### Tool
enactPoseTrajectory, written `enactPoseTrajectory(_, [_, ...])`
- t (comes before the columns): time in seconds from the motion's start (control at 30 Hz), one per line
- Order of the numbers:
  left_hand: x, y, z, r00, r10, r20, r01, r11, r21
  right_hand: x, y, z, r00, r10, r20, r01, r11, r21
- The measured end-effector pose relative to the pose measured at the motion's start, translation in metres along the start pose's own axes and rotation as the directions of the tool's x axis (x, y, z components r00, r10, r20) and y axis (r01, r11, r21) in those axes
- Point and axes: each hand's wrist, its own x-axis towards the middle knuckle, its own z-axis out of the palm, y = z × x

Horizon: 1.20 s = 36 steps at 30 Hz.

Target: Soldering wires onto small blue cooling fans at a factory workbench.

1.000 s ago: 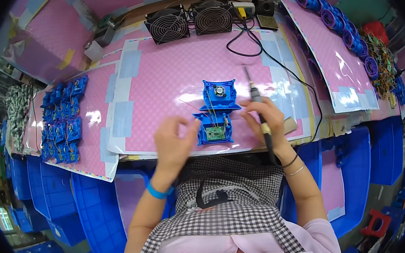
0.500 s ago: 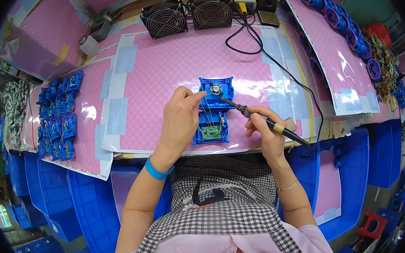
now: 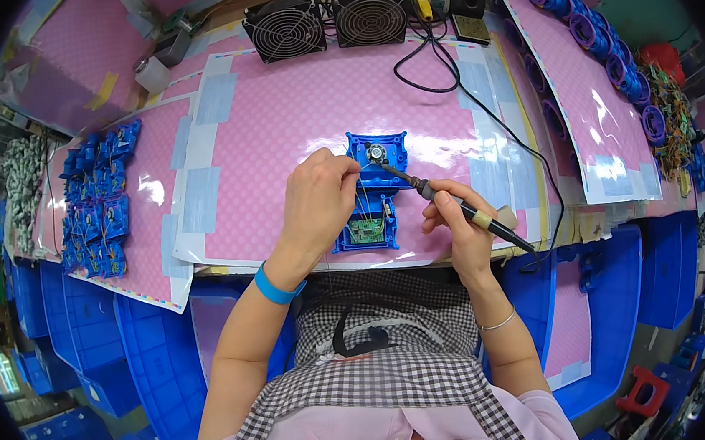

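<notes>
A blue plastic housing [image 3: 399, 145] lies in two halves on the pink work surface. In its far half sits a small round speaker [image 3: 376, 152]; the near half carries a green circuit board [image 3: 366, 230], with thin wires running between the halves. My right hand [image 3: 462, 227] holds a soldering iron [image 3: 487, 223] like a pen, its tip at the near edge of the speaker. At the left side of the housing, my left hand [image 3: 317, 196] is closed in a pinch on what looks like a thin wire, mostly hidden by the fingers.
Two black fans [image 3: 285, 30] stand at the back beside a power strip [image 3: 427, 0]. The iron's black cable [image 3: 512, 130] loops down the right side. Several blue housings [image 3: 100, 204] crowd the left; purple-rimmed blue parts [image 3: 596, 35] line the right. Blue bins [image 3: 160, 362] sit below the table edge.
The strand between my left fingers and the speaker, visible before, no longer shows clearly. My left hand has shifted very slightly; the iron's tip stays by the speaker.
</notes>
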Motion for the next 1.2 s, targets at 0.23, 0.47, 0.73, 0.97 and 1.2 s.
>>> enactPoseTrajectory(0.23, [0.002, -0.003, 0.004, 1.000, -0.003, 0.002, 0.003, 1.000, -0.011, -0.001, 0.000, 0.000, 0.999, -0.039, -0.005, 0.039, 0.996, -0.078])
enactPoseTrajectory(0.47, [0.003, 0.003, 0.008, 1.000, 0.009, 0.010, -0.009, 1.000, 0.010, -0.003, 0.000, 0.000, 0.984, -0.162, 0.074, 0.177, 0.945, -0.275])
enactPoseTrajectory(0.73, [-0.001, 0.021, 0.002, 0.995, 0.099, -0.002, -0.099, 0.992, 0.083, 0.003, -0.021, -0.011, 0.983, -0.183, -0.023, 0.170, 0.947, -0.274])
enactPoseTrajectory(0.97, [0.007, 0.018, 0.016, 0.992, 0.126, -0.001, -0.126, 0.991, 0.054, 0.008, -0.014, -0.018, 0.986, -0.166, 0.008, 0.158, 0.927, -0.339])
enactPoseTrajectory(1.2, [0.012, 0.016, 0.020, 0.988, 0.155, 0.003, -0.155, 0.986, 0.061, 0.011, -0.010, -0.020, 0.981, -0.196, -0.003, 0.183, 0.924, -0.335])
